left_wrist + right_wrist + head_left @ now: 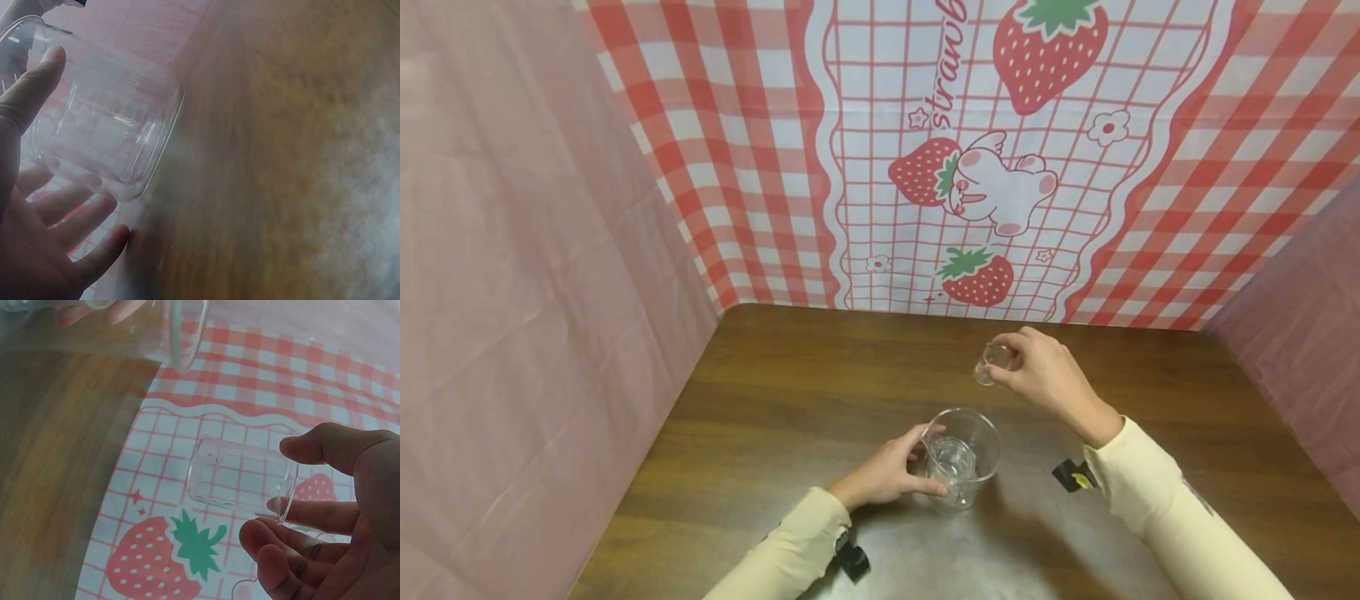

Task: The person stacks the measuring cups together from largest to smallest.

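Note:
A large clear glass beaker stands upright on the wooden table, and a smaller clear vessel appears to sit inside it. My left hand grips the large beaker from its left side, thumb near and fingers behind. In the left wrist view, pale markings show on the beaker. Up and to the right of it, my right hand holds a small clear beaker above the table. The right wrist view shows thumb and fingers pinching that small beaker near its rim; it looks empty.
A black strap piece lies by the left sleeve, and another black piece with a yellow-green mark is by the right cuff. Behind the table hangs a strawberry-print checked cloth. Pink cloth closes both sides.

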The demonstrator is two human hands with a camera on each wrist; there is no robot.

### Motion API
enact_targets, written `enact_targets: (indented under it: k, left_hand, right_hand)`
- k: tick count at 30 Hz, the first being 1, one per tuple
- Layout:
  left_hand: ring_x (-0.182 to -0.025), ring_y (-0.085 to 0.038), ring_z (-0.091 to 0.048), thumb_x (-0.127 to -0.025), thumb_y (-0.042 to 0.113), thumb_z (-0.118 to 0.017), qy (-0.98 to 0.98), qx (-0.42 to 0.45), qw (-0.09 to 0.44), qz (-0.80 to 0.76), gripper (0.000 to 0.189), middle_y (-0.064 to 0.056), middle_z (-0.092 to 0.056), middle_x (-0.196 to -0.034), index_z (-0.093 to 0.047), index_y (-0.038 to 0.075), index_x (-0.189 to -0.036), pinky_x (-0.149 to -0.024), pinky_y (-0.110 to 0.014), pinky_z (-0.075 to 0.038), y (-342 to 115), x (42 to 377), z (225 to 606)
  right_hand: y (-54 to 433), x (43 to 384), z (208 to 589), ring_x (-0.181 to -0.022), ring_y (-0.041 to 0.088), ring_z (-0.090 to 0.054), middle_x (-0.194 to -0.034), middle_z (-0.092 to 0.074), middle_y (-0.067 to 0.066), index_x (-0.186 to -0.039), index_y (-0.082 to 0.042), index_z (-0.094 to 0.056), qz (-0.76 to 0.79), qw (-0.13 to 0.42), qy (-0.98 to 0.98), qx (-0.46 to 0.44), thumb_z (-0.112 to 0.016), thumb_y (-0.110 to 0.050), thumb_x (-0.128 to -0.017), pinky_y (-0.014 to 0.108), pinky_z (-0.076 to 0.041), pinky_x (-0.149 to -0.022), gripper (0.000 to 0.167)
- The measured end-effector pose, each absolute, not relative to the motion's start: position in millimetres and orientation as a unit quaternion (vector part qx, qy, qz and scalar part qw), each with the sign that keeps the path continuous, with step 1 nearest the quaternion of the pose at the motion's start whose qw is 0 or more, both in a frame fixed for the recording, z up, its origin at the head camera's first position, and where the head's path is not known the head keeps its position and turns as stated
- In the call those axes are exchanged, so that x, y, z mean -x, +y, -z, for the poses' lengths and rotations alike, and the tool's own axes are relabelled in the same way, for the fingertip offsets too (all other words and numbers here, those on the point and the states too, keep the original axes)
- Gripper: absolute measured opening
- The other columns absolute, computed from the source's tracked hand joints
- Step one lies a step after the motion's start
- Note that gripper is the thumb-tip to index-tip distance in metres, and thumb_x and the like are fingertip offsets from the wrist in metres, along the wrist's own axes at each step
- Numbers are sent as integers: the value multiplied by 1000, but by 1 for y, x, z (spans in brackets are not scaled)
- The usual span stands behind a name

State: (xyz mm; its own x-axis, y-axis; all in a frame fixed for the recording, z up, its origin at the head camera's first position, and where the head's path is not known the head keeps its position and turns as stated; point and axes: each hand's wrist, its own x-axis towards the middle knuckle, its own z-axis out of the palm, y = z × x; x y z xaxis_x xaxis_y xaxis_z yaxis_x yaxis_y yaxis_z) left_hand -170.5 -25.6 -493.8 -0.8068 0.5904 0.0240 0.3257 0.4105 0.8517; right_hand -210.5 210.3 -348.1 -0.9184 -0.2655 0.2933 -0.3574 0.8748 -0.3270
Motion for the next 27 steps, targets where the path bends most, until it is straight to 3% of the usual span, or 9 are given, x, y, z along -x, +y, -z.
enact_targets:
  k: [27]
  left_hand:
    - [-130,-23,-52,-78,34,-81,830,-283,135,-462,81,-5,-50,-147,-41,16,-145,-104,-31,-49,-27,171,495]
  right_hand:
    - [195,186,334,-68,13,-55,-81,-61,4,-105,-7,-71,-209,137,-946,-206,-78,-23,-78,26,-44,-57,33]
